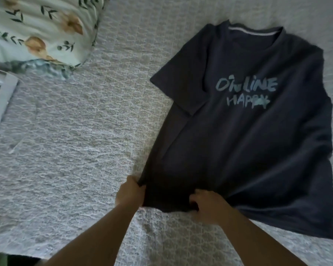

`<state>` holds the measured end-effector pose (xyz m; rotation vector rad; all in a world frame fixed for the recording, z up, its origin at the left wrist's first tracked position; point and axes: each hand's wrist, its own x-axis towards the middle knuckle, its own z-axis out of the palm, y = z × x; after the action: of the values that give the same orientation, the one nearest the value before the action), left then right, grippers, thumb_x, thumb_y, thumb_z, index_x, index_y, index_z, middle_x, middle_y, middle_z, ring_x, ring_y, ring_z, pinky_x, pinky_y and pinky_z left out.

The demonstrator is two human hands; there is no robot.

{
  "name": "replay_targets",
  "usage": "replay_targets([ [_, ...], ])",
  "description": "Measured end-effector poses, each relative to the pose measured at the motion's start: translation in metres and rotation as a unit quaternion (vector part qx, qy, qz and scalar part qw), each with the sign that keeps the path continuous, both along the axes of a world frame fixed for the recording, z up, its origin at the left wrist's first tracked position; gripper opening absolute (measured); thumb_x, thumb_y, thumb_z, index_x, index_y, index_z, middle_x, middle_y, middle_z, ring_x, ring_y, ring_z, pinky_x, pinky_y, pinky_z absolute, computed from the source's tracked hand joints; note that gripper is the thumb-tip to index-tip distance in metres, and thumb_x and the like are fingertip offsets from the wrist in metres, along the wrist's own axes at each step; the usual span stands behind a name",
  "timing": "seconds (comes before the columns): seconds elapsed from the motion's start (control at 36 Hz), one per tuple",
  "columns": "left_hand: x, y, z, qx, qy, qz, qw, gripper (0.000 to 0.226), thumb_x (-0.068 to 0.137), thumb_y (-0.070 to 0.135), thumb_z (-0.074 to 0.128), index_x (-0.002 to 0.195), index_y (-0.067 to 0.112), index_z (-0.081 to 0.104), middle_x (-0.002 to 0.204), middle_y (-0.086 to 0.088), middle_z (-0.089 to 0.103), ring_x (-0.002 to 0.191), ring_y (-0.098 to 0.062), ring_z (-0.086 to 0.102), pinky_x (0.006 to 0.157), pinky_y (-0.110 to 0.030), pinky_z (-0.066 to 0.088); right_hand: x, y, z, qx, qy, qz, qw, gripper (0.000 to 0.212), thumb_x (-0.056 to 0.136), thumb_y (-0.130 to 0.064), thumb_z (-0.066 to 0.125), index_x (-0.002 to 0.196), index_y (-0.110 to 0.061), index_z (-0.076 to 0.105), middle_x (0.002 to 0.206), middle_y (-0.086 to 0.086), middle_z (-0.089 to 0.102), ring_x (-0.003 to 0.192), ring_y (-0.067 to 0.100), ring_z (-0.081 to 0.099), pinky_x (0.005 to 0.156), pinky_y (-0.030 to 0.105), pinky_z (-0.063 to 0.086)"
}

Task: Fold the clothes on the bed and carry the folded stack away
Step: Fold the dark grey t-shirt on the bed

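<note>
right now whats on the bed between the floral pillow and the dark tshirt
Only bare bedspread lies between the floral pillow and the t-shirt, as the head view shows.

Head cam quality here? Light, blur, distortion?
Head view: dim, flat light with no glare; soft throughout, and the shirt print smears; wide-angle bending toward the edges; both hands on the hem stay readable.

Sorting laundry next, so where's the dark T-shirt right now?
In the head view, the dark T-shirt lies print-up on the right of the bedspread, its hem gripped by both hands, across from the floral pillow.
</note>
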<state>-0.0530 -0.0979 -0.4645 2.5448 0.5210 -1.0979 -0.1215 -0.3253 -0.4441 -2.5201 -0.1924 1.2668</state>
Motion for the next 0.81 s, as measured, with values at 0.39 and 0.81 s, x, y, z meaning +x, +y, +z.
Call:
replay_targets([
  [0.39, 0.190, -0.134, -0.002, -0.242, -0.186, 0.260, 0.916, 0.071, 0.083, 0.038, 0.067, 0.141, 0.012, 0.036, 0.126, -0.005, 0.059, 0.121, -0.026, 0.052, 0.099, -0.033, 0.038, 0.184, -0.056, -0.006, -0.009, -0.295, -0.215, 0.931, 0.038, 0.090, -0.035, 0.054, 0.125, -0.021, 0.050, 0.126, -0.002, 0.045, 0.116, 0.017, 0.042, 0.086, 0.029, 0.041],
  [0.81, 0.291, -0.230, 0.044, -0.445, -0.212, 0.149, 0.857, 0.012, 0.086, 0.018, 0.061, 0.085, 0.009, 0.069, 0.073, -0.011, 0.070, 0.074, -0.026, 0.069, 0.069, -0.039, 0.058, 0.307, -0.074, -0.011, 0.355, -0.226, -0.482, 0.768, 0.099, 0.078, -0.025, 0.072, 0.149, -0.041, 0.006, 0.141, -0.014, 0.040, 0.115, -0.001, 0.049, 0.091, 0.021, 0.049],
])
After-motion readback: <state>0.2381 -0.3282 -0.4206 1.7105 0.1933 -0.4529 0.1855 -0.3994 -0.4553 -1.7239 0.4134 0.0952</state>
